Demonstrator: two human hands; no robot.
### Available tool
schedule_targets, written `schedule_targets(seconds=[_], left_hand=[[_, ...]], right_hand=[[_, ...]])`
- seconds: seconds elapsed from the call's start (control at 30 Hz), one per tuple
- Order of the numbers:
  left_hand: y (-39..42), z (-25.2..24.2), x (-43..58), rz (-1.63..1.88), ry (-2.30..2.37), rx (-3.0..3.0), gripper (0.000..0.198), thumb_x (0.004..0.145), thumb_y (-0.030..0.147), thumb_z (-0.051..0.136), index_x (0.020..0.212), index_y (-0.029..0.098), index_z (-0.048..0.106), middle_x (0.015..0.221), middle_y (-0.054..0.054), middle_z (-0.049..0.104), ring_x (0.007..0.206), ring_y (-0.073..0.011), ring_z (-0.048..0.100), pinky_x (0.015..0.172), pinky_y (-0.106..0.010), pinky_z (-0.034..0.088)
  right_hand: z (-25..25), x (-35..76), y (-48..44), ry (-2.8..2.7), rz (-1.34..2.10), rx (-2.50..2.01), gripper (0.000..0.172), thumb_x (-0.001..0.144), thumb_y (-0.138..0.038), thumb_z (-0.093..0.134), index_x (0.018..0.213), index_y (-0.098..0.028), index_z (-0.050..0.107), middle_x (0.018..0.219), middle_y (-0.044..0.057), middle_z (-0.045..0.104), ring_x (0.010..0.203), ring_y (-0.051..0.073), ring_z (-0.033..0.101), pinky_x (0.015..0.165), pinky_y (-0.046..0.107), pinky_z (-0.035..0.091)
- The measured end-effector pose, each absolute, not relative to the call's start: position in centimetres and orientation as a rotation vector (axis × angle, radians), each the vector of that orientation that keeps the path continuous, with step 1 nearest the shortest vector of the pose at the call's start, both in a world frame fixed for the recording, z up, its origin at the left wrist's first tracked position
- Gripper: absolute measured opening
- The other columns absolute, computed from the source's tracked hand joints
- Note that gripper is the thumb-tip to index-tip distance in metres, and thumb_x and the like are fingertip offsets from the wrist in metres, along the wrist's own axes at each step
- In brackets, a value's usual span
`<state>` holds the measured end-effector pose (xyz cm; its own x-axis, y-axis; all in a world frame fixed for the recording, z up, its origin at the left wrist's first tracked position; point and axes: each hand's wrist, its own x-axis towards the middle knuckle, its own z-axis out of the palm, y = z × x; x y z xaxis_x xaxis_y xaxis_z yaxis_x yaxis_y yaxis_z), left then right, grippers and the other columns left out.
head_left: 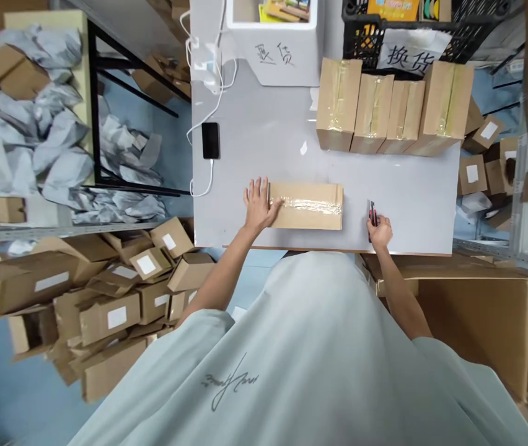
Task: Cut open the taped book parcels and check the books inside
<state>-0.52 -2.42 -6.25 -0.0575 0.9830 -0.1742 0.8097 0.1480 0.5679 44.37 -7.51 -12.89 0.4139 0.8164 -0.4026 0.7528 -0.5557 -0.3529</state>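
Cardboard box point(308, 207) lies flat near the front edge of the white counter point(264, 142). Its long axis runs left to right, and the clear tape seam on top runs the same way. Our left hand point(258, 204) rests on the box's left end, fingers point(257, 186) open and spread, forearm angled in from below. Our right hand point(379, 232) sits just right of the box, apart from it, fingers curled around a red-and-black utility knife point(372, 214) that points away from us. Four more taped boxes point(385, 108) line the back.
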Motion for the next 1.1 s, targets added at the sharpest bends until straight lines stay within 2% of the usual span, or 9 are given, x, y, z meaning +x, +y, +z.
schedule_targets(seconds=[0.2,0.33,0.47,0.63,0.8,0.93,1.1], left_hand=[[-3.0,-7.9,-1.3,0.652,1.697,1.815,0.108,0.099,0.092,0.055,0.177,0.018,0.047,0.189,-0.024,0.033,0.180,-0.0449,0.020,0.146,-0.063,0.008],[-3.7,-8.9,-1.1,0.798,1.566,1.774,0.105,0.091,0.097,0.065,0.164,0.023,0.060,0.187,-0.022,0.034,0.178,-0.0452,0.026,0.144,-0.064,0.020],[-4.3,-9.7,-1.2,0.895,1.451,1.689,0.105,0.085,0.097,0.075,0.160,0.025,0.061,0.187,-0.022,0.033,0.176,-0.0439,0.029,0.143,-0.064,0.026],[-5.2,-11.0,-2.3,0.896,1.363,1.575,0.111,0.081,0.100,0.076,0.164,0.029,0.057,0.187,-0.020,0.032,0.177,-0.0433,0.030,0.143,-0.062,0.027],[-5.7,-11.5,-3.4,0.848,1.235,1.549,0.116,0.083,0.098,0.076,0.173,0.029,0.049,0.187,-0.020,0.034,0.176,-0.0435,0.031,0.143,-0.061,0.028],[-5.6,-11.4,-3.6,0.845,1.171,1.506,0.120,0.082,0.094,0.082,0.176,0.030,0.045,0.186,-0.020,0.036,0.176,-0.0436,0.032,0.144,-0.061,0.028],[-5.4,-11.7,-3.4,0.872,1.131,1.474,0.121,0.079,0.094,0.085,0.175,0.030,0.046,0.184,-0.020,0.039,0.176,-0.0433,0.033,0.145,-0.060,0.027]], right_hand=[[-8.9,42.3,-7.0,-1.538,0.632,-2.447,0.043,0.099,-0.042,0.066,0.136,-0.020,0.070,0.141,0.017,0.071,0.122,0.031,0.072,0.111,0.044,0.057],[-5.4,40.9,-6.0,-1.686,0.448,-2.279,0.037,0.097,-0.041,0.065,0.129,-0.022,0.068,0.134,0.016,0.075,0.122,0.032,0.073,0.107,0.045,0.060],[-1.6,38.7,-4.5,-1.930,0.277,-2.098,0.039,0.102,-0.046,0.063,0.132,-0.022,0.067,0.126,0.014,0.078,0.111,0.031,0.076,0.098,0.044,0.062],[2.1,32.8,-3.2,-2.474,0.159,-1.692,0.039,0.114,-0.051,0.056,0.136,-0.023,0.071,0.119,0.013,0.081,0.106,0.028,0.074,0.091,0.038,0.060],[3.1,26.3,-2.3,-2.886,0.237,-1.422,0.038,0.123,-0.040,0.041,0.145,-0.026,0.070,0.125,0.012,0.078,0.109,0.026,0.070,0.093,0.038,0.055],[3.0,23.5,-1.5,-3.027,0.239,-1.303,0.044,0.122,-0.026,0.033,0.154,-0.027,0.063,0.129,0.013,0.076,0.112,0.027,0.066,0.098,0.041,0.053],[4.1,22.2,-0.9,-3.090,0.221,-1.222,0.048,0.121,-0.019,0.025,0.155,-0.025,0.058,0.122,0.013,0.074,0.110,0.026,0.064,0.099,0.042,0.053]])
